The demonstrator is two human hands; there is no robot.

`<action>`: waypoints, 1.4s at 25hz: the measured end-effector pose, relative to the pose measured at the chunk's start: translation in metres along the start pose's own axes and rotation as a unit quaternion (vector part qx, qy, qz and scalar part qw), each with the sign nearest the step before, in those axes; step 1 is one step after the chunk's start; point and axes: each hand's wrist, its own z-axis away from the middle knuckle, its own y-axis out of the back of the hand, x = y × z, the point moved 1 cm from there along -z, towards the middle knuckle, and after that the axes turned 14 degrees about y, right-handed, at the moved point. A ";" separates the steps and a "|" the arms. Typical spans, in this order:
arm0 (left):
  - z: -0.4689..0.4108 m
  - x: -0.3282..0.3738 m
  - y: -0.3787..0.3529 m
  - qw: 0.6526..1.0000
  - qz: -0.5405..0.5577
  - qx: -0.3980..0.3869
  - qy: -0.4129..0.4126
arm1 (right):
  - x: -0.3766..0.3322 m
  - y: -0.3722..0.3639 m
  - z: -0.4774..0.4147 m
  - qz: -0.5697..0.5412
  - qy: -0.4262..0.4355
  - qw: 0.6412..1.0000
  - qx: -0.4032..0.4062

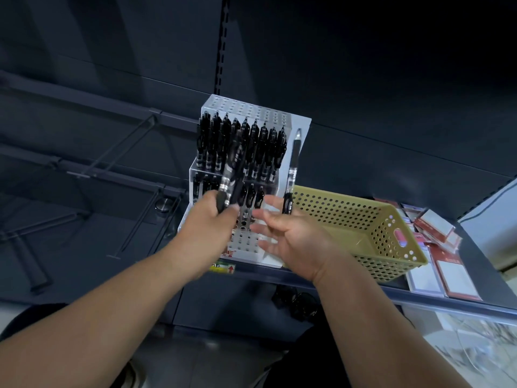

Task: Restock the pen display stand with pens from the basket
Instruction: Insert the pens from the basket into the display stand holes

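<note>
Roughly halfway, judging by the pen display stand [251,110]: rows beyond the fingers [272,222] are full, holes beneath them empty. The left hand [208,228] grips a bundle of pens [233,175]; the right hand [296,239] pinches a single pen [293,163]. The basket [335,210], to their right, looks emptied.

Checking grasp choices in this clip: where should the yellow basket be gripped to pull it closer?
On the yellow basket, take the oval handle slot in its short end wall, reaching in from the front right; that end faces the person and nothing covers it.
</note>
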 end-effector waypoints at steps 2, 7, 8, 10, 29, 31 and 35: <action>-0.001 0.010 0.003 0.994 0.093 -0.012 0.049 | 0.003 -0.003 0.003 0.039 -0.017 0.999 -0.028; 0.000 0.027 0.006 0.961 0.248 -0.077 0.095 | 0.010 -0.017 0.009 0.129 -0.045 0.983 -0.121; 0.001 0.028 0.007 0.959 0.252 -0.083 0.097 | 0.010 -0.019 0.009 0.140 -0.053 0.980 -0.131; 0.001 0.026 0.008 0.959 0.251 -0.086 0.102 | 0.011 -0.020 0.009 0.158 -0.064 0.976 -0.139; -0.015 0.007 0.017 0.938 0.297 -0.028 0.176 | 0.015 0.016 -0.005 -0.197 -0.006 0.972 0.129; -0.016 0.003 0.019 0.938 0.290 -0.020 0.191 | 0.003 0.033 -0.003 -0.087 0.035 0.982 0.162; -0.018 -0.001 0.014 0.945 0.260 -0.019 0.199 | -0.008 0.047 -0.004 0.115 0.109 0.968 0.194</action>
